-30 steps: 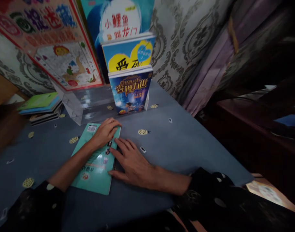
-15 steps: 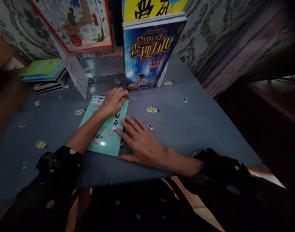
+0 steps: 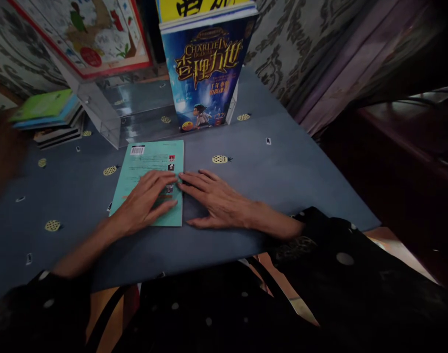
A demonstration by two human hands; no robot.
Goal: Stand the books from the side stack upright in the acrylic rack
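A teal book [image 3: 124,181] lies flat on the table in front of me, its barcode corner at the far left. My left hand [image 3: 145,201] rests on the lower middle of its cover, fingers stretched out toward the right edge. Beside that edge, my right hand [image 3: 218,201] lies with spread fingers, its fingertips at the book's right side and its palm over the tablecloth. Neither hand is wrapped round anything. Part of the cover's print is hidden under my left hand.
Behind the teal book, a clear plastic rack [image 3: 102,122] holds an upright blue book [image 3: 205,73] and a red-bordered picture book [image 3: 95,44]. A stack of books [image 3: 47,113] lies at the far left. The blue-grey tablecloth [image 3: 261,181] has pineapple prints.
My left hand has slid from the book's top right corner down to its lower middle. The book now lies straighter. The whole view has shifted, with the rack further left.
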